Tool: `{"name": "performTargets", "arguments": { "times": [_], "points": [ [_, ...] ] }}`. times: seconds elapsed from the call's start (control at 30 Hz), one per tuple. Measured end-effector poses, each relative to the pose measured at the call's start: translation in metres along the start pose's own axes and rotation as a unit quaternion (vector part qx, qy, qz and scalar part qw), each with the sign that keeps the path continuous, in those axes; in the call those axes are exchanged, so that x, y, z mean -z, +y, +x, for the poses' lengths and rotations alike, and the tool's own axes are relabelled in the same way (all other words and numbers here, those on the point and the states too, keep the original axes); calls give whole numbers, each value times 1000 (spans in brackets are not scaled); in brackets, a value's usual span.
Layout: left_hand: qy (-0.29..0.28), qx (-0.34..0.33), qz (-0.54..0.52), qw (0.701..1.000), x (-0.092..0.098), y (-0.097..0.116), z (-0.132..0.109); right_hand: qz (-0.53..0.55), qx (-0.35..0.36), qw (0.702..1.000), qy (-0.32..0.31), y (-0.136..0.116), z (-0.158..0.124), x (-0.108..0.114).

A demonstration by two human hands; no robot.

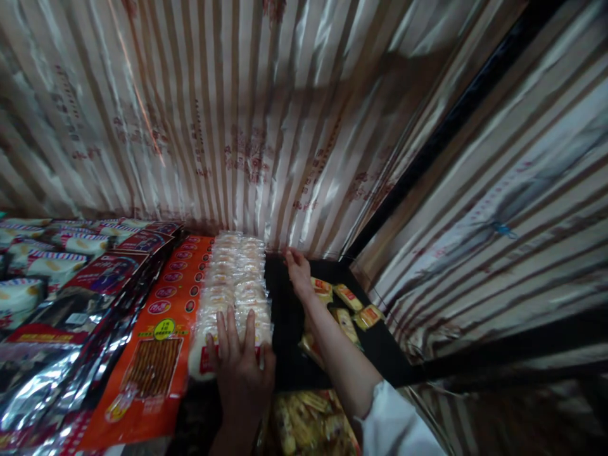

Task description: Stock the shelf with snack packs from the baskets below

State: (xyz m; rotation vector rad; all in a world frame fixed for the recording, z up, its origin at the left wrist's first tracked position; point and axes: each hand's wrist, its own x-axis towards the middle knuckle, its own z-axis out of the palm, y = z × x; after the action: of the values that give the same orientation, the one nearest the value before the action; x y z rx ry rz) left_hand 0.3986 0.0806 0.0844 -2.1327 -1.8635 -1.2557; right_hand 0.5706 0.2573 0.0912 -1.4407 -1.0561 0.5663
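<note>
My left hand (243, 373) lies with its fingers spread on the front end of two rows of clear-wrapped white crackers (237, 272), which stand packed one behind another. My right hand (299, 275) is at the back of the black shelf (285, 361), just right of the cracker rows. Its fingers are curled together; whether anything small is between them is hidden. Under and beside the right forearm lie several loose yellow-wrapped snack packets (348, 296).
Left of the crackers lies an orange snack bag (161, 329), then dark red and silver bags (90, 316) and white packets (52, 259). A container of yellow-wrapped snacks (308, 421) is below the shelf. Striped plastic sheeting (213, 114) hangs behind, beside a black post (441, 139).
</note>
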Motion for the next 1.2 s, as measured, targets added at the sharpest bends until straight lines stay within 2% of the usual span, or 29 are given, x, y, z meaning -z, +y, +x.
{"name": "performTargets", "arguments": {
  "times": [0.13, 0.27, 0.43, 0.57, 0.63, 0.73, 0.83, 0.93, 1.03, 1.1, 1.2],
  "points": [
    [56, -20, -27, 998, -4, 0, -2, -205, 17, 979, 0, -5, 5, 47],
    [85, -51, -76, 992, -6, 3, -4, -405, -18, 912, -63, -11, 9, 77],
    [44, -98, -112, 988, -13, 17, -13, -533, -52, 829, -160, -16, 14, 81],
    [-13, -123, -147, 981, -28, 34, -15, -555, -44, 804, -208, -19, 16, 75],
    [-55, -97, -169, 979, -33, 46, -11, -556, -30, 803, -214, -20, 16, 72],
    [-114, -2, -208, 971, -38, 70, 4, -553, -11, 805, -213, -20, 17, 69],
    [-163, 90, -268, 945, -47, 90, 28, -539, -7, 815, -214, -19, 19, 66],
    [-185, 193, -298, 916, -66, 98, 61, -506, -21, 833, -222, -16, 24, 64],
    [-210, 271, -335, 878, -86, 94, 94, -447, -42, 865, -224, -7, 32, 58],
    [-213, 305, -371, 851, -98, 89, 112, -378, -63, 898, -217, 1, 38, 50],
    [-201, 327, -390, 837, -112, 82, 129, -238, -96, 952, -165, 13, 47, 34]
  ]
}}
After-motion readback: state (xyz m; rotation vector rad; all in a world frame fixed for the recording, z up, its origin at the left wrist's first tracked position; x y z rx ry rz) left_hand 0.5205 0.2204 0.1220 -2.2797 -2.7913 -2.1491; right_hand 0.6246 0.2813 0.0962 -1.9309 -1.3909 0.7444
